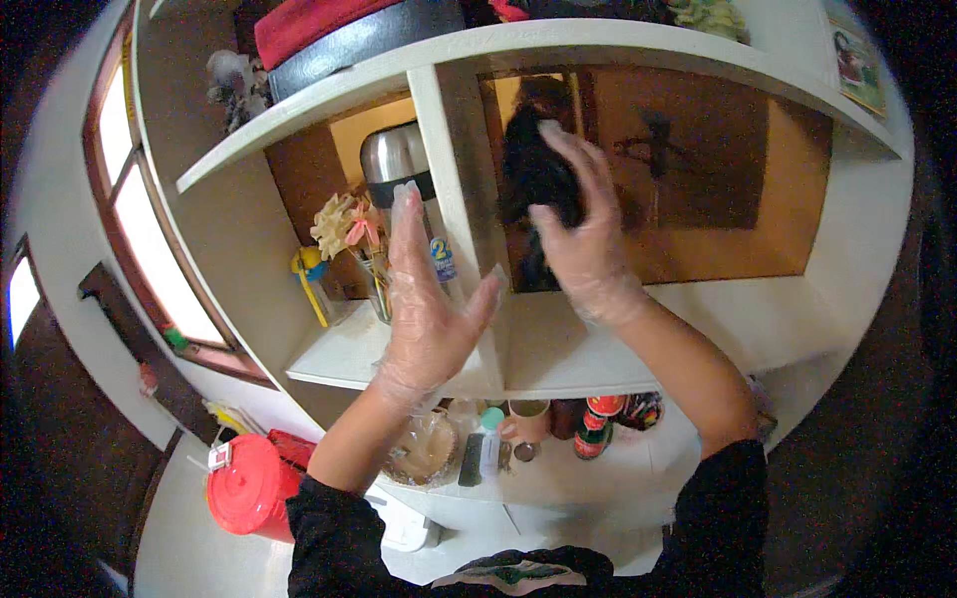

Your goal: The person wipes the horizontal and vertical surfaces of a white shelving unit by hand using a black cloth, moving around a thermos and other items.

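Observation:
Both hands are raised before a white shelf unit [591, 374] and wear clear plastic gloves. My left hand [430, 314] has its fingers apart and holds nothing, in front of the divider and a steel thermos flask [396, 153]. Artificial flowers [336, 224] in a glass stand just left of it. My right hand [591, 232] is spread with thumb and fingers apart, in front of the right compartment. Behind it is a dark reflective back panel [710, 187] that shows a dark reflected figure. No object shows between the fingers of that hand.
On the lower surface stand a basket [422, 448], a mug [529, 422] and a bottle with a red and green label [592, 441]. A red lidded bucket [250, 486] is at lower left. A black case [366, 45] lies on the upper shelf.

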Demonstrator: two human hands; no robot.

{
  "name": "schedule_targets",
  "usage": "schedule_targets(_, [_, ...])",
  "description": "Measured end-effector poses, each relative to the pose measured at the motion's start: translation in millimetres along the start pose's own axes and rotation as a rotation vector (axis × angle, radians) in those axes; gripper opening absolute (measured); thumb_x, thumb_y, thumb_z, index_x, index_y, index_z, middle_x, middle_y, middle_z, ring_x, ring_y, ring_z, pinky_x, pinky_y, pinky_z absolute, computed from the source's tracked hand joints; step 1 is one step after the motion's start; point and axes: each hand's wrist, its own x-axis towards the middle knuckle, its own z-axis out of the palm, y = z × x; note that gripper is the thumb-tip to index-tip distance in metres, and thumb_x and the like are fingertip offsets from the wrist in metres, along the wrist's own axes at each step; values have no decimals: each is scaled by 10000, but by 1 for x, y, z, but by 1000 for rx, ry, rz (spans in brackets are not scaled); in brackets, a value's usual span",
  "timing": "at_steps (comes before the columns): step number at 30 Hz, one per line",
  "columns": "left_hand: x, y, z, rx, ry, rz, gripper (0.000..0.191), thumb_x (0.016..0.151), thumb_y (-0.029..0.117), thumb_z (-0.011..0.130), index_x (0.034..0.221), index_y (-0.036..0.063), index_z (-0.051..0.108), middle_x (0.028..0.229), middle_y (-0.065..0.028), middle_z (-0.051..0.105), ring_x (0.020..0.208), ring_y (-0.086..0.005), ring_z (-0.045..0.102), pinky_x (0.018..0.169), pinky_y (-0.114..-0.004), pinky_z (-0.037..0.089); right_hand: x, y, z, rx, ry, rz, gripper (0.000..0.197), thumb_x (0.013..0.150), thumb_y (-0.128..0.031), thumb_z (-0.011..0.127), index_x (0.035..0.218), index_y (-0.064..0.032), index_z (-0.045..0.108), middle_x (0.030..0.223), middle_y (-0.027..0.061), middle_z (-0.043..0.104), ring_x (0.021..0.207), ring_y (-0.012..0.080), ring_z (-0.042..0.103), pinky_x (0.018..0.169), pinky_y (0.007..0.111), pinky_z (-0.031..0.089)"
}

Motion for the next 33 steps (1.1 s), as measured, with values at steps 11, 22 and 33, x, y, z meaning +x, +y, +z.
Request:
schedule_targets(11, [-19, -4, 49, 168, 197, -131, 771, 761, -80, 557, 1399, -20, 130, 1353, -218, 333, 1270, -302, 333, 1042, -351, 272, 42, -9, 51, 374, 148, -236, 582, 609, 64, 671, 1160, -84, 553, 1125, 118, 564, 1059, 311, 541, 922, 364, 432])
schedule_targets(22, [-34, -20, 54, -210, 256, -235, 710, 800, -80, 525, 1397, -44, 141, 1417, -161, 277, 1301, -220, 282, 1062, -315, 230, 67, 86, 83, 81, 98, 38, 318, 721, 8, 600, 1037, -17, 615, 1016, 196, 619, 970, 361, 573, 897, 381, 439])
schedule_targets(33, [-31, -13, 51, -121, 247, -307, 697, 796, -67, 540, 1388, -46, 172, 1404, -156, 302, 1288, -210, 304, 1060, -310, 233, 59, 11, 59, 390, 138, 113, 364, 686, 42, 636, 1042, -34, 617, 1007, 151, 643, 938, 278, 616, 859, 339, 463])
